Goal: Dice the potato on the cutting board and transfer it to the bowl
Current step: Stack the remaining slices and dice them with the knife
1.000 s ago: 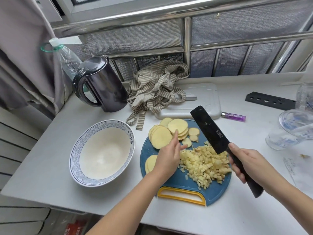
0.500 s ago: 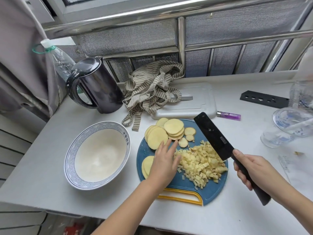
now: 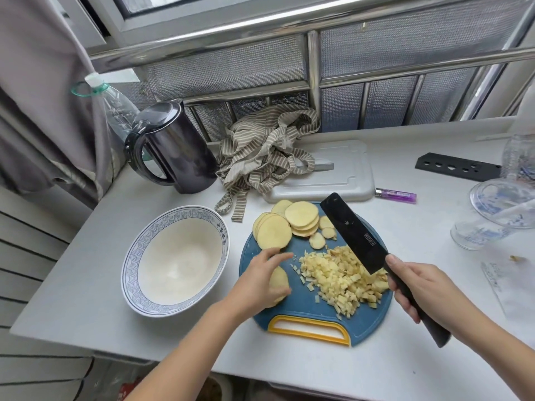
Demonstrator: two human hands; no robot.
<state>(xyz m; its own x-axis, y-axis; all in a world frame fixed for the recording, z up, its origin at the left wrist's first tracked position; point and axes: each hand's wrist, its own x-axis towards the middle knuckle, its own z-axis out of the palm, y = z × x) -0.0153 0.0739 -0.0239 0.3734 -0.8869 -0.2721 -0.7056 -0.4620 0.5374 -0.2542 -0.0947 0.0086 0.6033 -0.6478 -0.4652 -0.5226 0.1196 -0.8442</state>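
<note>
The round blue cutting board point(image 3: 307, 311) with the yellow handle sits in the middle of the white surface point(image 3: 72, 273). On its right half lies a heap of diced potato point(image 3: 344, 280). A fan of uncut potato slices point(image 3: 289, 224) rests along its upper edge.

The person's left hand point(image 3: 257, 282) is over the lower left part of the board. Its fingers point(image 3: 279, 255) are lightly curved above and its thumb is below, pinching a small stack of slices point(image 3: 279, 282) between them. The right hand point(image 3: 419, 287) is at the right edge of the board, with its fingers point(image 3: 404, 303) wrapped tight round the handle of a black knife point(image 3: 354, 233). The blade slants up and to the left over the diced heap; I cannot tell whether its lower corner touches the pieces.

The blue-rimmed bowl point(image 3: 133, 264) stands just left of the board, with no potato in it.

Above the bowl there is a dark kettle point(image 3: 173, 151) with a plastic bottle point(image 3: 113, 102) behind it. To the right of these, a striped cloth point(image 3: 266, 151) is bunched partly on a pale tray point(image 3: 344, 175). A purple lighter point(image 3: 396, 195) lies just right of the tray. Further right is a black strip with holes point(image 3: 457, 170), and some glassware point(image 3: 503, 204) stands at the right edge.
</note>
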